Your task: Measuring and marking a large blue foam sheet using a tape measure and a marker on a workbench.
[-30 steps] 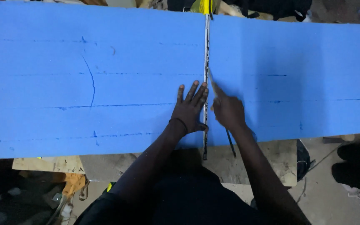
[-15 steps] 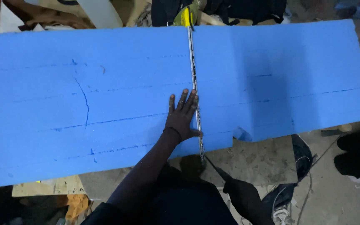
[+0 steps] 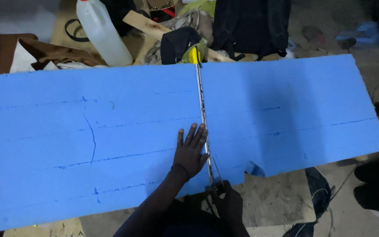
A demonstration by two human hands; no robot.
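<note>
A large blue foam board [image 3: 110, 131] lies flat across the view, marked with faint dark lines. A narrow metal tape or ruler strip [image 3: 202, 109] runs across it from a yellow tool head [image 3: 194, 55] at the far edge to the near edge. My left hand [image 3: 190, 151] rests flat on the board with fingers spread, touching the strip's left side. My right hand [image 3: 225, 199] is at the board's near edge, closed around the strip's near end; what it grips is partly hidden.
Behind the board stand a white plastic jug [image 3: 101, 33], a wooden plank [image 3: 154, 28], a black bag [image 3: 251, 26] and brown cloth [image 3: 44, 50]. A plywood sheet [image 3: 277, 202] shows below the board's notched near edge. Dark shoes [image 3: 376, 184] are at the right.
The view has tilted up, showing clutter behind the board. My right hand left the strip on the board, dropped low, then came back to the strip's near end. My left hand stayed pressed flat.
</note>
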